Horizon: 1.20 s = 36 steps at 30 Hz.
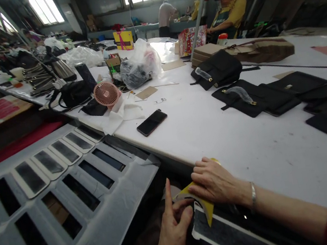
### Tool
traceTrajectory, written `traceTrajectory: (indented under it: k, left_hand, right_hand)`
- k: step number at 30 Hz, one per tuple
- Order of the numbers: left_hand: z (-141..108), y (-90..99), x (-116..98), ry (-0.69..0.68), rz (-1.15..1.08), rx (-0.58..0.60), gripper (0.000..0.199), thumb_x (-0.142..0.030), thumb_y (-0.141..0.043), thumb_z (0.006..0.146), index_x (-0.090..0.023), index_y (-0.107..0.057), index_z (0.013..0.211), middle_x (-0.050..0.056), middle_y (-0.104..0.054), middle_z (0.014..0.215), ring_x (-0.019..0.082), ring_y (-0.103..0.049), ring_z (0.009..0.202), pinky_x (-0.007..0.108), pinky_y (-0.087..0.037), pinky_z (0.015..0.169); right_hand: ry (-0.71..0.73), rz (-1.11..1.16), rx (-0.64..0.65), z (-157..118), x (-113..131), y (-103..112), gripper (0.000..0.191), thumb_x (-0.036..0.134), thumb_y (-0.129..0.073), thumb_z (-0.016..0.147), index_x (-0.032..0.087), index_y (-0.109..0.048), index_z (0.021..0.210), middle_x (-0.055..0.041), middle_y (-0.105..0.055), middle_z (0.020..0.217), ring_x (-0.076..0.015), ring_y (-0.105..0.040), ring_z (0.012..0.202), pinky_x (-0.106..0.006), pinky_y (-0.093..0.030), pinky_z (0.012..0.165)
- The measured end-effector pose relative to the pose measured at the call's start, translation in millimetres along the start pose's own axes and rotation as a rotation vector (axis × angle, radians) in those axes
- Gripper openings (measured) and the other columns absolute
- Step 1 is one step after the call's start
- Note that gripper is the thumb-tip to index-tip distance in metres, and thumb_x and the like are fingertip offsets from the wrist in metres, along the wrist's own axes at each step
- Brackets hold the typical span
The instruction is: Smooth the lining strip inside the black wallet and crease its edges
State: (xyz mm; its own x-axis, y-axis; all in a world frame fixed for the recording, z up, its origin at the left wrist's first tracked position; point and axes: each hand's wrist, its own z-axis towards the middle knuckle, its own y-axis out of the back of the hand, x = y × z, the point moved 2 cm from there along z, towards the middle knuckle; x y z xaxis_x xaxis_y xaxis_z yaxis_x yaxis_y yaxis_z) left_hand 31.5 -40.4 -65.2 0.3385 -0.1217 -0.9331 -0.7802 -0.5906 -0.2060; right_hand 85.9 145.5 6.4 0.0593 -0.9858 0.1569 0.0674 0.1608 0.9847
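At the table's near edge, my right hand [212,183] is closed on a yellow strip [207,208], which bends down below its fingers. My left hand [174,233] faces it, index finger pointing up, with thumb and other fingers curled together near the strip's lower side; whether they grip anything is hard to see. Just below both hands lies a dark panel with a white edge [227,232], running off toward the bottom of the view. To the left, a grey sheet with rectangular openings [84,230] carries several white-framed dark pieces [45,162] along its far side.
A phone [152,122] lies on the white table [195,129]. Black bag pieces [255,97] are spread at the right. Farther back are a pink fan [107,94], plastic bags [142,66] and flat cardboard [260,50]. A person in yellow [231,10] sits beyond.
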Motion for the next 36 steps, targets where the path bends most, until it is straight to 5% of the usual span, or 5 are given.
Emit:
traceTrajectory:
  k: [7, 10, 13, 25, 36]
  left_hand:
    - [-3.3, -1.6, -3.5, -0.021, 0.056, -0.015, 0.063, -0.045, -0.061, 0.089, -0.022, -0.04, 0.144, 0.008, -0.065, 0.12, 0.025, -0.061, 0.11, 0.032, -0.047, 0.096]
    - [-4.9, -1.0, -5.0, -0.003, 0.069, 0.016, 0.056, -0.045, -0.059, 0.091, -0.019, -0.047, 0.14, 0.007, -0.071, 0.1, 0.023, -0.067, 0.092, 0.029, -0.053, 0.082]
    - [-6.0, 1.1, -8.5, -0.054, 0.159, -0.016, 0.049, -0.043, -0.06, 0.091, -0.02, -0.055, 0.134, 0.008, -0.069, 0.116, 0.023, -0.065, 0.103, 0.029, -0.051, 0.093]
    - [-5.0, 5.1, -21.9, -0.367, 0.718, -0.003, 0.037, -0.033, -0.051, 0.096, -0.029, -0.055, 0.133, 0.001, -0.061, 0.131, 0.021, -0.056, 0.123, 0.047, -0.03, 0.116]
    - [-7.2, 0.2, -29.1, -0.587, 1.001, 0.053, 0.032, -0.025, -0.048, 0.098, -0.019, -0.056, 0.129, 0.006, -0.067, 0.122, 0.021, -0.057, 0.122, 0.048, -0.038, 0.112]
  right_hand:
    - [0.124, 0.005, 0.023, 7.9, -3.5, -3.3, 0.039, 0.045, -0.045, 0.098, 0.02, -0.054, 0.069, -0.0008, -0.059, 0.07, -0.0165, -0.047, 0.071, -0.035, -0.028, 0.073]
    - [0.161, 0.002, 0.023, 9.3, -3.7, -3.6, 0.039, 0.044, -0.043, 0.099, 0.02, -0.054, 0.07, -0.0014, -0.058, 0.07, -0.017, -0.047, 0.072, -0.036, -0.027, 0.073]
    - [0.183, -0.005, 0.018, 8.4, -4.1, -4.1, 0.038, 0.043, -0.042, 0.099, 0.02, -0.054, 0.071, -0.0019, -0.058, 0.071, -0.0173, -0.046, 0.072, -0.037, -0.027, 0.073]
    - [0.255, -0.001, -0.03, 4.1, -6.9, -11.8, 0.037, 0.041, -0.04, 0.099, 0.021, -0.05, 0.07, -0.0016, -0.055, 0.069, -0.0183, -0.042, 0.069, -0.038, -0.024, 0.069]
    - [0.266, 0.017, 0.041, -4.0, -8.1, -15.5, 0.04, 0.044, -0.034, 0.101, 0.021, -0.051, 0.073, -0.0022, -0.056, 0.071, -0.0188, -0.044, 0.07, -0.038, -0.025, 0.071]
